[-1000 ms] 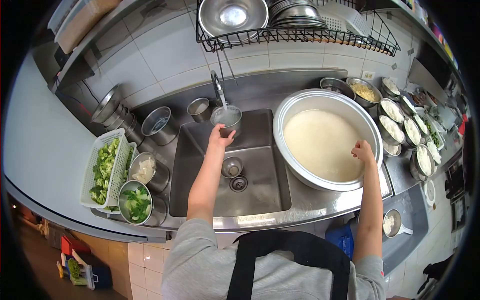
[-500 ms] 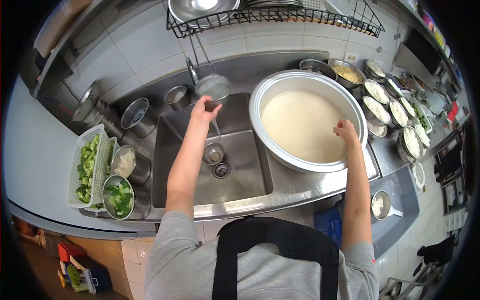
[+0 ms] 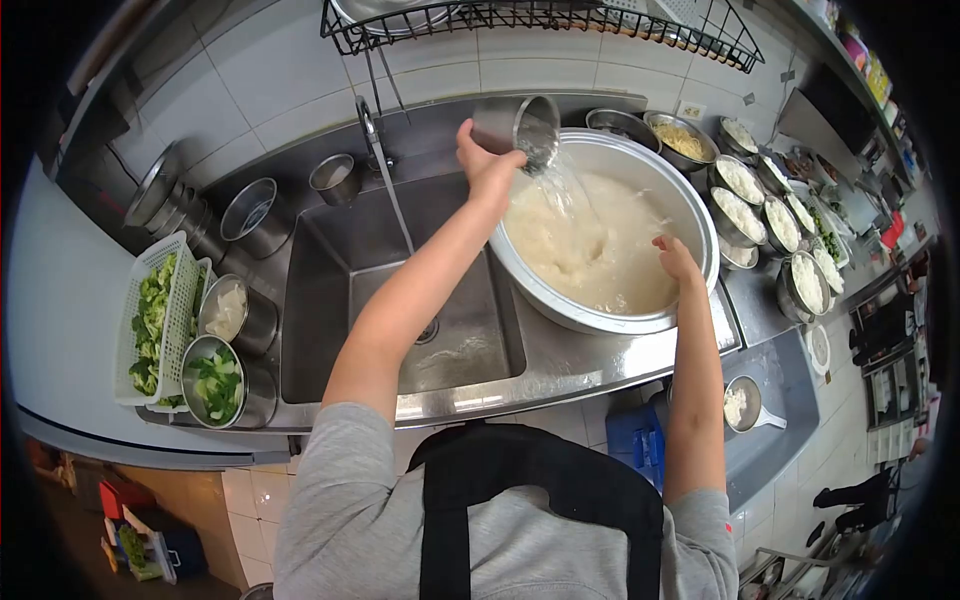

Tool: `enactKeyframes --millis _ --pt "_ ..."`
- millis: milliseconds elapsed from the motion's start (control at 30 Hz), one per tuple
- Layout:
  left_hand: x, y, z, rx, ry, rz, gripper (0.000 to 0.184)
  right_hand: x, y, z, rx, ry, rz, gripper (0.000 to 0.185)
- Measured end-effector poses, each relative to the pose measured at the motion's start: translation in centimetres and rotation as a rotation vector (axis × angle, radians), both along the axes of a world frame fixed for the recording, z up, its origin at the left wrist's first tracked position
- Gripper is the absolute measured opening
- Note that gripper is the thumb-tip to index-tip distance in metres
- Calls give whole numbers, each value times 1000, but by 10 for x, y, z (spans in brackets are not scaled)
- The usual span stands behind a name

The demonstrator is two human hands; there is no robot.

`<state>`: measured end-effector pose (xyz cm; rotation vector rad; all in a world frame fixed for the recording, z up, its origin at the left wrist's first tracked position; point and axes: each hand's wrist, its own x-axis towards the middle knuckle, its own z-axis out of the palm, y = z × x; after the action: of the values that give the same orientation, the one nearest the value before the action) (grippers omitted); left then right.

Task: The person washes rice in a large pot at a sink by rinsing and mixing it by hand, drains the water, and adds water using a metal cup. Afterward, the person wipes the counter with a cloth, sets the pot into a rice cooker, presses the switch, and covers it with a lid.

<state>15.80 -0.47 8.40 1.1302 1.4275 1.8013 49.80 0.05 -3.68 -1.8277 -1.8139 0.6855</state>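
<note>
My left hand (image 3: 490,172) grips a metal container (image 3: 495,122), tilted over the left rim of a large pot (image 3: 590,145). Clear water (image 3: 562,190) streams from it and splashes into cloudy, cream-coloured liquid (image 3: 625,250) in the pot. Just inside the pot's right side, my right hand (image 3: 680,258) hovers above the liquid. It holds nothing I can see; its fingers are loosely bent and partly apart. A thin stream of water runs from the tap (image 3: 368,125) into the steel sink (image 3: 320,330).
Left of the sink stand a white basket (image 3: 180,330) of broccoli, a pot of greens (image 3: 218,385) and another of pale slices (image 3: 232,310). Bowls of white food (image 3: 742,215) crowd the right counter. A handled scoop (image 3: 745,405) lies in a grey basin (image 3: 785,440). A wire rack (image 3: 540,15) hangs above.
My left hand has swung right from under the tap to the pot with the metal container, and water now pours out. The liquid ripples. My right hand's fingers have loosened.
</note>
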Motion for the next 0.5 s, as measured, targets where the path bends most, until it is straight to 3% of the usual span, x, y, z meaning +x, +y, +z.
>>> enactKeyframes --millis 67,133,200,267,300,400,433,500 --pt "7 -15 3 39 94 -17 83 3 2 -3 -24 -13 -13 44" --pt "9 -22 1 275 444 -64 83 -8 -11 15 -41 -36 -42 45" --pt "1 -27 3 394 482 -105 80 -12 -15 22 -50 -62 -70 46" --pt "-16 -33 7 586 785 -29 77 -13 -14 23 -47 -62 -70 47" --pt "-27 -34 9 601 771 -10 76 -11 -11 21 -44 -62 -70 47" --pt "-57 -41 -5 510 364 125 77 -3 -7 10 -8 -83 -56 47" --pt "-76 -30 -25 519 135 141 80 0 -5 8 0 -121 -40 46" --pt "-120 -16 -70 474 -59 283 79 3 5 -4 15 -130 -23 46"
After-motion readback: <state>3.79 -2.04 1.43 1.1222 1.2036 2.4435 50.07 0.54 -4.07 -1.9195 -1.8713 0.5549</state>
